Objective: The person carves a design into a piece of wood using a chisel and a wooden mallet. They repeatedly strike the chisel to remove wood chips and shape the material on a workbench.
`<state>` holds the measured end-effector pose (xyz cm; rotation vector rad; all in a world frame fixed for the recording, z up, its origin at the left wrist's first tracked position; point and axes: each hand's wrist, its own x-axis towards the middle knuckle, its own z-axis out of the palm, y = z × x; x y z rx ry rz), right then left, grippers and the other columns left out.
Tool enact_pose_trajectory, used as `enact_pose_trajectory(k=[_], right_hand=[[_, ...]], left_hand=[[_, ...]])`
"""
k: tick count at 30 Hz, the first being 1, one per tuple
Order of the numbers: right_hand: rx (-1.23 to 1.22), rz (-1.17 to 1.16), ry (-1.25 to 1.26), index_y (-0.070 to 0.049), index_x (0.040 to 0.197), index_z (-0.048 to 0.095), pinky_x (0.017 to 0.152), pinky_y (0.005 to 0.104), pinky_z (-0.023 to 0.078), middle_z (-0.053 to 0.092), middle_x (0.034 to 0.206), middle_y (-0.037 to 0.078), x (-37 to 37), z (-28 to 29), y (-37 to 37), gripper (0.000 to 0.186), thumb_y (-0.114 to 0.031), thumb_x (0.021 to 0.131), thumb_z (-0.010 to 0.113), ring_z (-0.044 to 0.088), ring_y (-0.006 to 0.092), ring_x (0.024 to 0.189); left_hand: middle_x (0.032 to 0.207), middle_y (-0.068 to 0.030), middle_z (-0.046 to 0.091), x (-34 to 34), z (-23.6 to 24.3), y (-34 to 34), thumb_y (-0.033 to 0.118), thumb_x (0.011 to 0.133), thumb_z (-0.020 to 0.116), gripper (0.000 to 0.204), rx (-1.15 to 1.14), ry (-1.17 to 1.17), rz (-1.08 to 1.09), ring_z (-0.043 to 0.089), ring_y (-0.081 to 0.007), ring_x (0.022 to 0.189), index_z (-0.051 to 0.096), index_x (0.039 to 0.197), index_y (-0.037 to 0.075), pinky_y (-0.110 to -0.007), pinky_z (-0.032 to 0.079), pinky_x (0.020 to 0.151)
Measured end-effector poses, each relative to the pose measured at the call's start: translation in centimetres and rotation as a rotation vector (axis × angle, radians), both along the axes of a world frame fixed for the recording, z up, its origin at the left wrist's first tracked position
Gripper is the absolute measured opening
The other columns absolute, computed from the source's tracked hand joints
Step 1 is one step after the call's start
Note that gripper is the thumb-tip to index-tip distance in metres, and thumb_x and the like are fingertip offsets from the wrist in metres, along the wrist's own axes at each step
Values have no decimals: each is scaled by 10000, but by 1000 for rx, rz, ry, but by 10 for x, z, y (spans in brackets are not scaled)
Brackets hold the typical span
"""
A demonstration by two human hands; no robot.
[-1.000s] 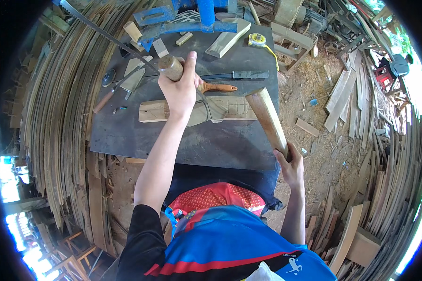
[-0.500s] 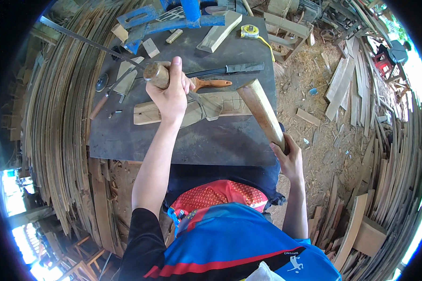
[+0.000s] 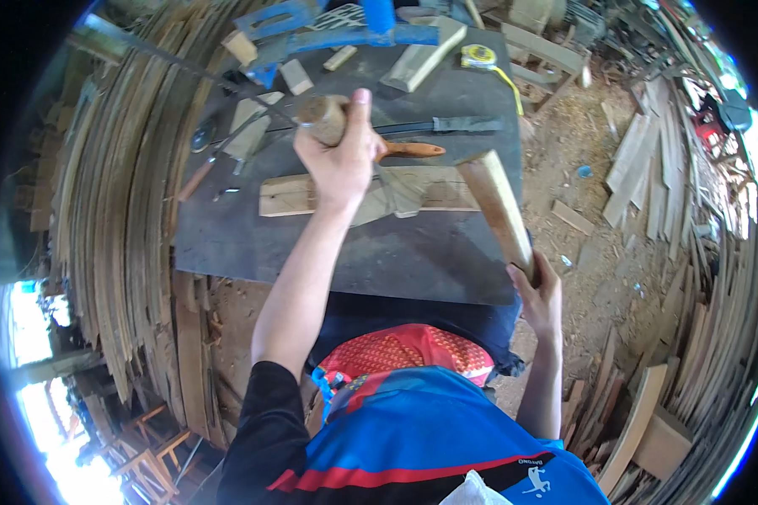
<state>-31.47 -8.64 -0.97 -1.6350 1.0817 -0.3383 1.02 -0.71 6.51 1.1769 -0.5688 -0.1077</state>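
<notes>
Lifted higher over the dark bench (image 3: 253,244), her left hand (image 3: 338,160) stays clenched round a wooden mallet (image 3: 322,118), right hand (image 3: 537,295) gripping the tapered wooden stick (image 3: 499,206), mid-swing seemingly.

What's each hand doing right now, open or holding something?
Left hand: closed around a short round wooden cylinder, raised over the dark workbench.
Right hand: closed on the lower end of a long squared pale wooden stick.

The left hand (image 3: 338,160) covers most of the round wooden piece (image 3: 322,118); the far blue clamp (image 3: 345,29) is cut off by the edge.
</notes>
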Motion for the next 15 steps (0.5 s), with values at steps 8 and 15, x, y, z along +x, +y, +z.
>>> enact_pose_trajectory(k=[8,15], right_hand=[[-29,27,19,42,1248,641,770,285,498,703,928,96,7,-2,2,431,-209,917,755,619,113,840],[-83,42,-53,37,1245,637,746,283,486,673,886,74,8,0,5,407,-192,926,744,590,114,798]], left_hand=[[548,5,487,0,2,4,152,1008,676,238,-4,-1,-28,490,-87,442,552,837,42,-304,477,456],[747,-35,638,28,-4,6,87,989,673,151,40,-412,-486,639,-130,664,583,873,55,-365,592,709]])
